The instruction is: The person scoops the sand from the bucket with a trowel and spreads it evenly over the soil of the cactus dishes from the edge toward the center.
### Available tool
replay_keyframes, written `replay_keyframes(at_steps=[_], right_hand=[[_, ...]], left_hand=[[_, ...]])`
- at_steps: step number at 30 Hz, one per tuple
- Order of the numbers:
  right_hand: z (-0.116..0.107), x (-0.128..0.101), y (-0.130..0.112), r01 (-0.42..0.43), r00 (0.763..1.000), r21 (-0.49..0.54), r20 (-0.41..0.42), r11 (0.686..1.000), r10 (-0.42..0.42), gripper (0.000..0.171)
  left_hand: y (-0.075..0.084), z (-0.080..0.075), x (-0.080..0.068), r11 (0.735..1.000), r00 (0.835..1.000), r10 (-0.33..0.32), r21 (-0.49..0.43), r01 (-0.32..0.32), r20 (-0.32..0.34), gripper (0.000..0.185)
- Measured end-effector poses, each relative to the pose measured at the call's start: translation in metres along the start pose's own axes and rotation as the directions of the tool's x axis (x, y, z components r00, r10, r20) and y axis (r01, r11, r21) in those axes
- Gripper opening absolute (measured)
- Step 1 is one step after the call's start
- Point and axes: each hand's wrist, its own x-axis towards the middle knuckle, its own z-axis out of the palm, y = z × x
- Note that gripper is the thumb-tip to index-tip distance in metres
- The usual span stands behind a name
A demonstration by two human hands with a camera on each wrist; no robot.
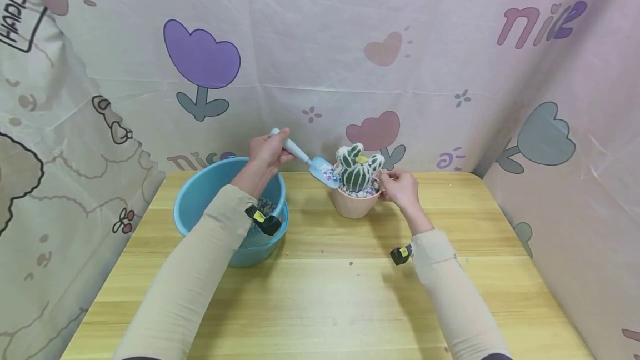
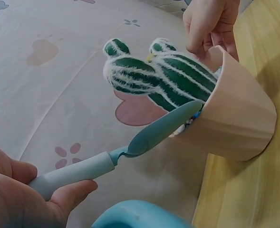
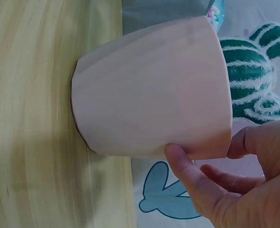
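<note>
My left hand (image 1: 264, 159) grips the pale handle of a small blue trowel (image 1: 298, 151). Its blade, carrying small coloured pebbles (image 1: 328, 171), tilts down over the left rim of a pink flower pot (image 1: 354, 206). In the left wrist view the blade's tip meets the rim beside a striped green cactus (image 2: 182, 78) with white fuzz. More pebbles lie around the cactus base. At the pot's right side, my right hand (image 1: 401, 188) holds the rim. The right wrist view has fingers (image 3: 180, 159) against the pot's outer wall; the inner side of the rim is hidden there.
A blue bucket (image 1: 192, 207) stands left of the pot, partly under my left forearm, with grey gravel (image 1: 266, 204) inside. A few stray pebbles (image 1: 351, 263) lie on the wooden table (image 1: 330, 304). Printed cloth (image 1: 300, 43) hangs behind and along both sides.
</note>
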Motion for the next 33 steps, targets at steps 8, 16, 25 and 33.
replay_keyframes(at_steps=[8, 16, 25, 33], right_hand=[[0.0028, -0.002, 0.0001, -0.029, 1.0, 0.024, -0.009, 0.999, 0.03, 0.043], [0.0065, -0.0066, -0.0031, -0.022, 0.999, 0.01, -0.024, 1.0, 0.022, 0.043], [0.0069, -0.0083, -0.0049, -0.023, 1.0, 0.017, -0.013, 1.0, 0.023, 0.045], [0.0027, -0.0066, -0.0014, -0.048, 0.999, 0.053, 0.02, 0.997, 0.047, 0.048]], left_hand=[[-0.0003, 0.0011, -0.0012, 1.0, 1.0, -0.005, 0.009, 0.005, -0.003, 0.053], [0.001, 0.002, -0.0017, 0.999, 1.0, -0.005, 0.035, 0.005, -0.013, 0.054], [0.0018, 0.0053, -0.0003, 0.998, 1.0, -0.011, 0.068, 0.012, -0.014, 0.055], [0.0005, 0.0056, -0.0004, 0.998, 1.0, 0.005, 0.06, -0.005, 0.004, 0.055]])
